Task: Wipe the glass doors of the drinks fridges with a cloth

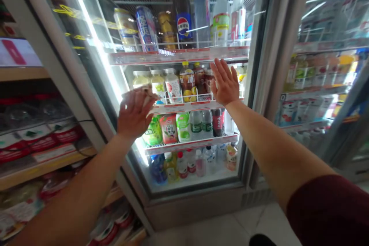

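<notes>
My left hand is raised at the left side of the glass door, its fingers over a crumpled, light-coloured cloth. Motion blur softens the fingers, and most of the cloth is hidden beneath them. My right hand is stretched out flat, fingers up, at the right part of the glass, with nothing in it. Behind the glass, a lemon tea bottle and several other bottles stand on the shelf between my hands.
Cans and a dark cola bottle fill the cooler's top shelf. Lower shelves hold more drinks. A wooden shelf unit with packaged goods borders the left, and another cooler stands at right. Below lies a tiled floor.
</notes>
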A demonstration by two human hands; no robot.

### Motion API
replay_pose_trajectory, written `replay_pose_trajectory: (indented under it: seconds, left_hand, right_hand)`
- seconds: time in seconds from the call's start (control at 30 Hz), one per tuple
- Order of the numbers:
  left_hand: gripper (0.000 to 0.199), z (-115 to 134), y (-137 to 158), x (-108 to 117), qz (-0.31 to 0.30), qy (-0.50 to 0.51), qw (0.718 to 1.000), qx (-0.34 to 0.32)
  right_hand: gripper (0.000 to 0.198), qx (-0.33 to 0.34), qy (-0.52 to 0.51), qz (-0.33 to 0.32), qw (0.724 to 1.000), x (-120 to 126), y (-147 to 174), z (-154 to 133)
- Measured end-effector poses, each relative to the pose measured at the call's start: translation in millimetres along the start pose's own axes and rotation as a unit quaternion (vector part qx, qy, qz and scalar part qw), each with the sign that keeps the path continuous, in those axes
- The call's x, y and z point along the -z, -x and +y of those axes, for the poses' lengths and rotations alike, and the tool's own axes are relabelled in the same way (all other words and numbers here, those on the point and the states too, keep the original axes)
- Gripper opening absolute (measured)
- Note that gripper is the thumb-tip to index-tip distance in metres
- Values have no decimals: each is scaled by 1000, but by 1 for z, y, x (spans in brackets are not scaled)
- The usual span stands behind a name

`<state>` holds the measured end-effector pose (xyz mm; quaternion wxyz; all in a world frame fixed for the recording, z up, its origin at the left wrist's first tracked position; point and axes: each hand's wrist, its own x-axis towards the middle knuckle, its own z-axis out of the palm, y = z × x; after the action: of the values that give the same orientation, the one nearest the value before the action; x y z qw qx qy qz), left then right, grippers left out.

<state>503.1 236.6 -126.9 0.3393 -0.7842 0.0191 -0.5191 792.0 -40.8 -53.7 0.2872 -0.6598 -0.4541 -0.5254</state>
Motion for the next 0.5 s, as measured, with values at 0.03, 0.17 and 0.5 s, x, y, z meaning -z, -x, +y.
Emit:
replay_pose_trajectory:
  seconds: [0.03,0.17,0.5]
  left_hand:
    - [81,0,3,1,7,1,999,34]
    - [80,18,26,2,-51,42,997,-44]
    - [82,9,22,3,-16,20,998,62]
  right_hand:
    - [72,0,3,0,1000,0,0,0]
    - [73,-1,8,4,1000,0,1,0]
    - [74,11,-43,41,998,-5,2,3]
